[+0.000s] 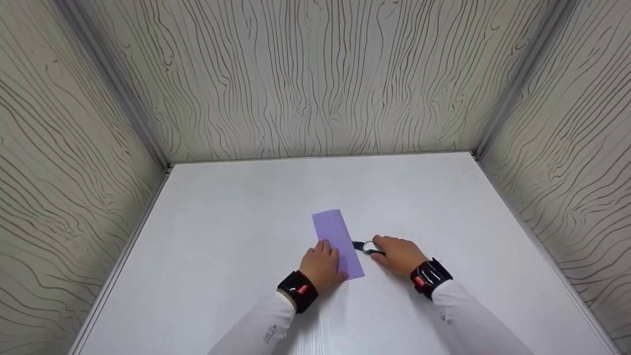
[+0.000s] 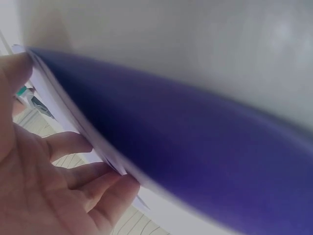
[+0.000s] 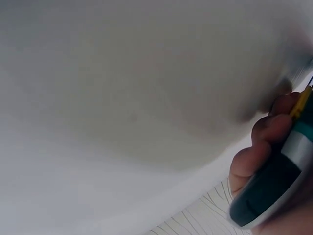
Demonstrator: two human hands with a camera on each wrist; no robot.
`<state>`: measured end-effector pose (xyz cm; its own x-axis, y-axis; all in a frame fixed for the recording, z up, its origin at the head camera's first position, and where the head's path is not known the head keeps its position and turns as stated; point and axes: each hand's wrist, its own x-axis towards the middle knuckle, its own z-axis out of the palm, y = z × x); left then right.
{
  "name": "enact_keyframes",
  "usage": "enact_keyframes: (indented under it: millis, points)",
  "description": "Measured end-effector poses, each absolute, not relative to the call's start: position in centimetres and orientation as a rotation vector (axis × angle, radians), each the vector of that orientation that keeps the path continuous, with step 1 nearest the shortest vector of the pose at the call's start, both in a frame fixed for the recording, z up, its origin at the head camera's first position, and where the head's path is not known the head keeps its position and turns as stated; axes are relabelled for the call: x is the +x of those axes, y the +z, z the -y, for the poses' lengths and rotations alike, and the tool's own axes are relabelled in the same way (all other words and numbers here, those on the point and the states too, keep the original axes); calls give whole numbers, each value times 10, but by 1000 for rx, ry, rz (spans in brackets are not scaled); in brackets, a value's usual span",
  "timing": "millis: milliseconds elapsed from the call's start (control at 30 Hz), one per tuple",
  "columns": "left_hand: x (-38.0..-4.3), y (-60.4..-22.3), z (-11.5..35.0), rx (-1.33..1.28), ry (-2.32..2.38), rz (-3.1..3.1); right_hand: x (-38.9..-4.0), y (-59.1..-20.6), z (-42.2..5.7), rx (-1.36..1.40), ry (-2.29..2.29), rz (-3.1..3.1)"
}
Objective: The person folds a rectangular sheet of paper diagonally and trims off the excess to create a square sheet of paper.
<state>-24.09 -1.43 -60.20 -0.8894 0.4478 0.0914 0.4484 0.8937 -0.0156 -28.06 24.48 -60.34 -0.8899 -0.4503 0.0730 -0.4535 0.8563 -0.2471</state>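
A narrow purple sheet of folded paper [image 1: 331, 228] lies at a slant in the middle of the white table. My left hand [image 1: 320, 266] holds its lower left part, the thumb near the bottom edge. In the left wrist view, the fingertips [image 2: 128, 185] bear on the layered edge of the purple paper [image 2: 195, 147]. My right hand [image 1: 400, 254] grips a dark green plier-like hand tool [image 1: 359, 245] whose head meets the paper's right edge. The right wrist view shows the tool's rounded handle [image 3: 264, 191], with silver and yellow parts; its working end is blurred.
The white table [image 1: 236, 207] spreads around the paper on all sides. Wood-grain-patterned panels [image 1: 305, 79] enclose it at the back and both sides, with grey metal posts [image 1: 113, 84] at the corners. Black bands [image 1: 298, 292] circle both wrists.
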Motion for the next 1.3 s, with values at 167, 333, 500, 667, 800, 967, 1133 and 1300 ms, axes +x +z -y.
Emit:
enact_keyframes:
  millis: [167, 333, 500, 667, 800, 967, 1133, 1300]
  points:
    - [-240, -602, 15, -700, -9, 2972, -282, -604, -244, 736, 406, 3020]
    - [-241, -604, 14, -698, -20, 2980, -283, -603, -243, 711, 403, 3031]
    - [-240, -604, 13, -695, 3, 2984, -284, -604, -243, 725, 406, 3019]
    - [-236, -598, 13, -712, 25, 2965, -283, -605, -245, 717, 420, 3022]
    - [-237, -600, 12, -706, 31, 2953, -284, -603, -241, 708, 444, 3034]
    - [-237, -597, 12, -706, 21, 2967, -285, -600, -240, 680, 442, 3059]
    - [-235, -591, 13, -714, 42, 2954, -285, -598, -238, 681, 443, 3053]
    - [-234, -589, 14, -719, 43, 2946, -285, -596, -238, 674, 437, 3039]
